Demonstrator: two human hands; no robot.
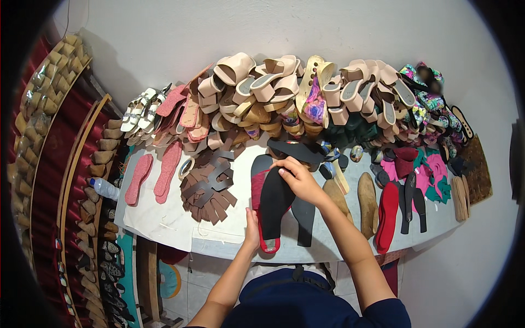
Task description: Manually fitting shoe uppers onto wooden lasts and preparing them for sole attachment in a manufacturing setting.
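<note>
Black insole (278, 199) under R hand (301, 179), w/ L hand (252, 230) alongside.

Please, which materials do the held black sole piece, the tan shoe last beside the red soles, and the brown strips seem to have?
Black sole piece: perhaps foam or fabric; evenly matte.
Tan shoe last: probably wood; solid, mottled, dull.
Brown strips: leather or imitation, unclear; thin, some faintly glossy.

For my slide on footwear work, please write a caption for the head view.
Left hand at a red sole, right hand on the black piece over it, sandals piled behind.
</note>
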